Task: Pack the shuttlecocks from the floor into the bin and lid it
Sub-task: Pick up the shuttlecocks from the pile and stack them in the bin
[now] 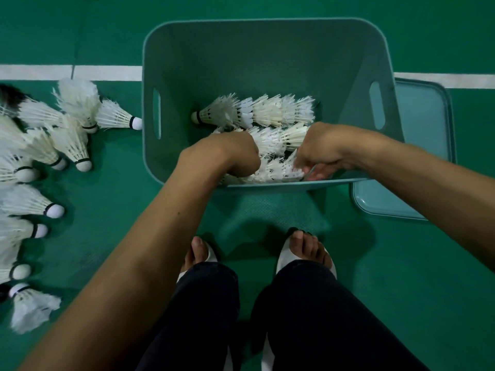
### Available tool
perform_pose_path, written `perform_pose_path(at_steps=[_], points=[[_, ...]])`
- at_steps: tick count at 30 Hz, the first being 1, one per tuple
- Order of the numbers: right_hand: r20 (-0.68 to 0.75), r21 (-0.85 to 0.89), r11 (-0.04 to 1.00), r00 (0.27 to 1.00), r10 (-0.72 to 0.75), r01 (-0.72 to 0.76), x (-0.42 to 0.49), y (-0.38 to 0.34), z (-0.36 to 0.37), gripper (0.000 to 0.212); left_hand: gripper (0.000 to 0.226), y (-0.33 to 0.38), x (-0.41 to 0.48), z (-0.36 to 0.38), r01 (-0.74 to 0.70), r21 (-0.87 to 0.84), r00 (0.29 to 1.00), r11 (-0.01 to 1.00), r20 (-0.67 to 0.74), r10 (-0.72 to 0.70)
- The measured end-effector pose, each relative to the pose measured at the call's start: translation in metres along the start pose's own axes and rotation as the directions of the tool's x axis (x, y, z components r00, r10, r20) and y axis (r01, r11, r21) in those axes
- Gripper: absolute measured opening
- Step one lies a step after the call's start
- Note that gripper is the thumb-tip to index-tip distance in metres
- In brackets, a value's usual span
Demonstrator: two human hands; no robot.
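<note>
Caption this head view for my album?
Left hand and right hand hold shuttlecocks in the bin; lid beside, others on floor.

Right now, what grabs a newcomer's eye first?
The left hand and right hand reach into the teal bin at centre, onto rows of stacked shuttlecocks. Many loose shuttlecocks crowd the green floor to its left; the lid lies flat at its right.

Teal plastic bin [254, 49], upright and unlidded on green floor [401, 263], slot handle in each short wall. Inside, white feather shuttlecocks [267, 111] on their sides, nested in rows. Loose shuttlecocks [40, 156] scattered on floor left of bin. Matching lid [423, 124] flat on floor, just right of bin.
</note>
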State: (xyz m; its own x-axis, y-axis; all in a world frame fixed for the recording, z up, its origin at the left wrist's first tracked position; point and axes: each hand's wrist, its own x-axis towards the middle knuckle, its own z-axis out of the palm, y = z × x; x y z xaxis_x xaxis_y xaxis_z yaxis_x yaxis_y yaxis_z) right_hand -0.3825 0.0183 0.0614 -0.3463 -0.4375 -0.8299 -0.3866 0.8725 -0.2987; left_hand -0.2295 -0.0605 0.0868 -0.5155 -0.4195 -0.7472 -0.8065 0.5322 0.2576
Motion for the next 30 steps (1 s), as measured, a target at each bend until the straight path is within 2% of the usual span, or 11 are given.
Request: perform_pose_path(at_steps=[5,7,10,16,19,21,25,28,30], points=[[-0.125,-0.403,0.913,0.985,-0.117,0.057,0.005,-0.004,0.003,0.014,0.044,0.003,-0.006,-0.002,-0.028,0.064,0.999,0.998,0.024,0.026],[-0.052,-0.402,0.912,0.993,-0.109,0.079,0.010,-0.008,0.006,0.013,0.045,0.003,-0.008,-0.003,-0.029,0.058,0.999,0.998,0.025,0.028],[0.029,-0.294,0.955,0.999,-0.027,0.035,0.011,-0.010,0.011,0.009,0.046,0.003,-0.012,-0.003,-0.036,0.002,0.999,0.999,0.010,0.036],[-0.206,-0.502,0.864,0.965,-0.165,0.041,-0.019,-0.018,-0.005,0.037,0.043,-0.009,-0.035,-0.010,-0.079,-0.122,0.992,0.989,-0.103,0.066],[-0.309,-0.430,0.899,0.923,-0.231,0.081,-0.040,-0.029,-0.024,0.053,0.034,-0.019,-0.058,-0.023,-0.133,-0.176,0.969,0.975,-0.232,0.090],[-0.386,-0.359,0.919,0.871,-0.305,0.163,-0.057,-0.042,-0.030,0.051,0.027,-0.027,-0.076,-0.031,-0.192,-0.239,0.926,0.952,-0.364,0.095],[-0.415,-0.248,0.897,0.797,-0.439,0.365,-0.105,-0.093,-0.010,0.041,0.019,-0.052,-0.103,-0.039,-0.312,-0.341,0.747,0.887,-0.665,0.008],[-0.383,-0.229,0.853,0.763,-0.521,0.468,-0.133,-0.126,0.024,0.038,0.017,-0.086,-0.115,-0.033,-0.359,-0.409,0.654,0.839,-0.751,-0.086],[-0.398,-0.238,0.810,0.706,-0.585,0.537,-0.142,-0.141,0.050,0.035,0.017,-0.114,-0.117,-0.023,-0.353,-0.463,0.620,0.813,-0.766,-0.167]])
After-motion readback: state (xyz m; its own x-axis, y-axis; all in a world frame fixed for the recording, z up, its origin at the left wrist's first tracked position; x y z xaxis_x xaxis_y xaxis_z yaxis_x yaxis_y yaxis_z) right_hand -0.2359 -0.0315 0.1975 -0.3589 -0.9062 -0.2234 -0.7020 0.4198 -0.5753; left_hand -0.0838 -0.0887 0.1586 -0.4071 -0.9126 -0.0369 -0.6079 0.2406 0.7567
